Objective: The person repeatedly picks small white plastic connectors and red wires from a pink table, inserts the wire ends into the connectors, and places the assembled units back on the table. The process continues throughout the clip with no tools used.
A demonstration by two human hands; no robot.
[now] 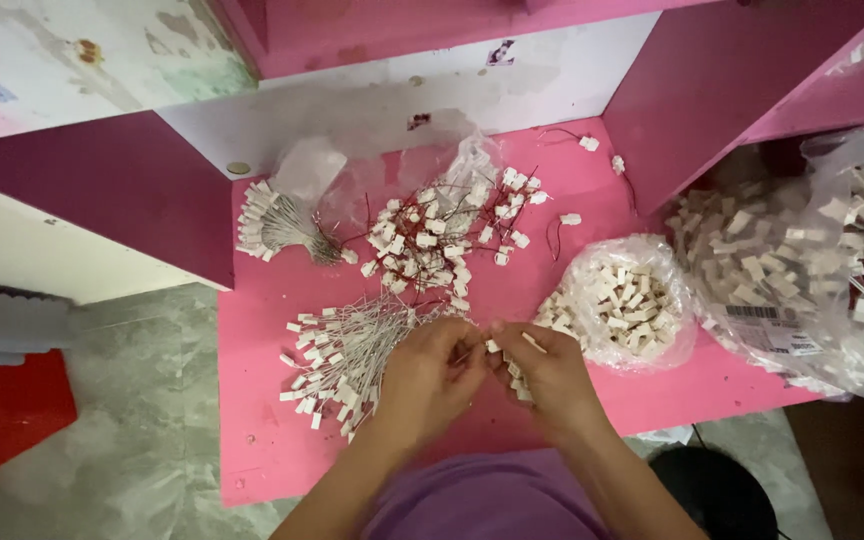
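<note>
Lying at far left, well out from the fingers: a red flat thing [2,410] on the grey floor [132,400]. Spreading under everything else, a pink table [272,440]. Sitting well beyond the left-hand fingers, a tied bundle [272,225] of thin wires with white plug ends fanned out, one only. Fanning out just left of the left-hand fingers, a loose pile of white-tipped wires [337,360], too many to count. Closing around fine wire strands, left hand [432,375] with fingers pinched at the tips. Resting beyond both sets of fingers, a tangle of red-wired white connectors [442,235] on crumpled clear plastic [352,170]. Meeting between the two sets of fingertips, a small white connector [493,346], squarish, pale plastic, touching both. Curling over several more white pieces, right hand [550,375] with fingers clenched on them. Sitting just right of the right-hand fingers, an open clear bag of white connectors [624,300], one bag, contents uncounted. Lying far beyond those fingers, three or so stray connectors with red leads [564,222]. Bulging at far right, a larger clear bag [832,260] packed with similar white parts. Blocking nothing between fingers and piles.
</note>
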